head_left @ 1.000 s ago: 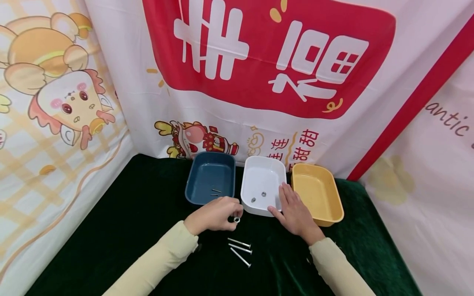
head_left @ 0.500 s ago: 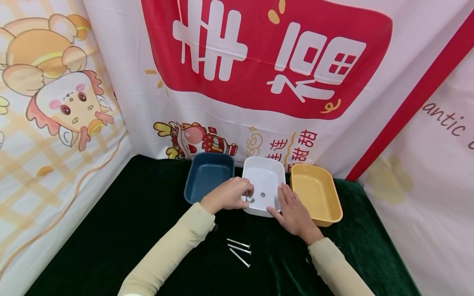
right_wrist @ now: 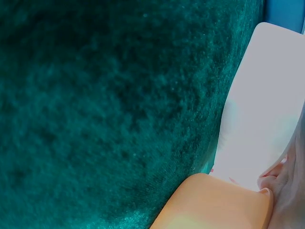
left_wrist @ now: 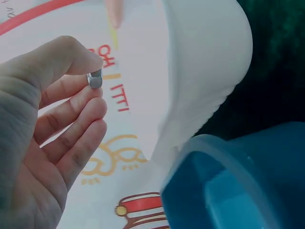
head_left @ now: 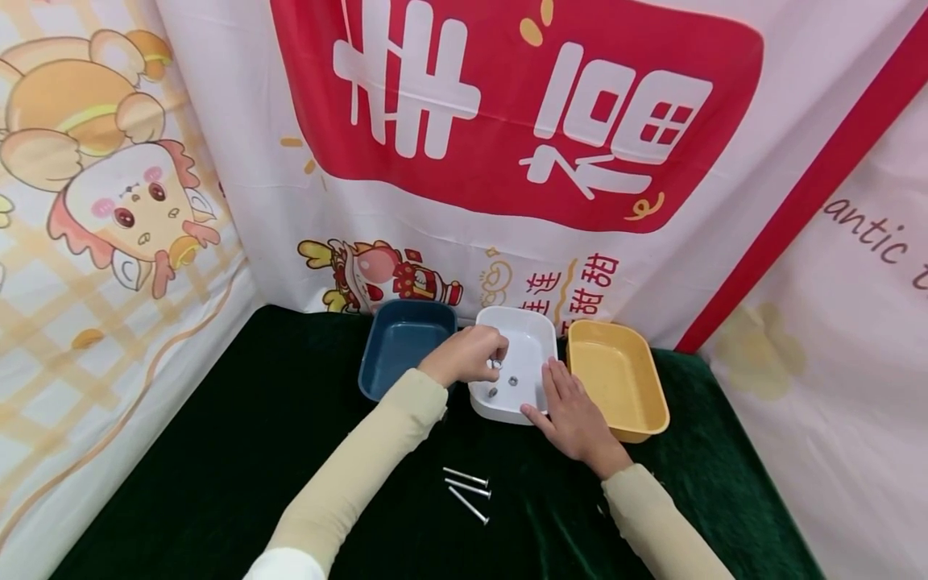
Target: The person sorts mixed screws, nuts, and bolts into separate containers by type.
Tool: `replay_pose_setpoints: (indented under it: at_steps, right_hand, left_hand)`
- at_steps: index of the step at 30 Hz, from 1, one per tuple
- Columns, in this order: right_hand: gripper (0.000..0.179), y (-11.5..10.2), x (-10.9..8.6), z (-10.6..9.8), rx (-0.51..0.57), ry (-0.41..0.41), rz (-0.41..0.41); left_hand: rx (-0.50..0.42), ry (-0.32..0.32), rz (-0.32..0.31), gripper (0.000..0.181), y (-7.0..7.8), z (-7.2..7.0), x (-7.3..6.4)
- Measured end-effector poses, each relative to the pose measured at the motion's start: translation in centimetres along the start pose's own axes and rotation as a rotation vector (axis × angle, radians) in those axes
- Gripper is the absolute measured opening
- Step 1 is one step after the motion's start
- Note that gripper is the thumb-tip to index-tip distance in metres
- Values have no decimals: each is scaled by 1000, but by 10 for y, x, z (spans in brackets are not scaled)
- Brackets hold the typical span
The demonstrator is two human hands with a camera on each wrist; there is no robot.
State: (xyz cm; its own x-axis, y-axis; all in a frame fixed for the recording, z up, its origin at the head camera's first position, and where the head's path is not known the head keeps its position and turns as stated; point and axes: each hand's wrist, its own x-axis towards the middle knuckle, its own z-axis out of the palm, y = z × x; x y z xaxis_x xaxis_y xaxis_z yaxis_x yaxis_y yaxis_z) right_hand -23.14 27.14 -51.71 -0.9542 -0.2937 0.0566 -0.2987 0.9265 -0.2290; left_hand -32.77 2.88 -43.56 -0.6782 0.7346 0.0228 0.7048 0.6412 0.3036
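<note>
Between the thumb and index finger of my left hand (head_left: 470,354) is a small metal nut (left_wrist: 95,80), held over the white tray (head_left: 527,330). Two loose nuts lie on that tray's floor, one nut (head_left: 513,381) near the middle and another nut (head_left: 493,392) nearer the front left. My right hand (head_left: 575,411) rests on the white tray's right side with fingers extended, its thumb at the front right corner. Three long silver bolts (head_left: 466,487) lie on the green cloth in front of the trays.
To the left of the white tray stands a blue tray (head_left: 373,362), partly covered by my left forearm. A yellow tray (head_left: 656,387) adjoins on the right. Dark green cloth (head_left: 290,403) covers the table, and a printed curtain (head_left: 406,201) hangs right behind the trays.
My left hand has moved up and to the right with the nut, from in front of the blue tray to over the white tray. The right hand has stayed in place.
</note>
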Motion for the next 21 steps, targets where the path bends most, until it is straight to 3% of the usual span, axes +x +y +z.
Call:
replay_pose_setpoints:
  at_steps: [12, 21]
  right_hand:
    - [98, 1, 1, -1, -5, -8, 3]
    - [98, 0, 1, 0, -8, -9, 6]
  left_hand:
    - [13, -35, -59, 14, -13, 25, 20]
    - [31, -54, -86, 20, -14, 20, 20]
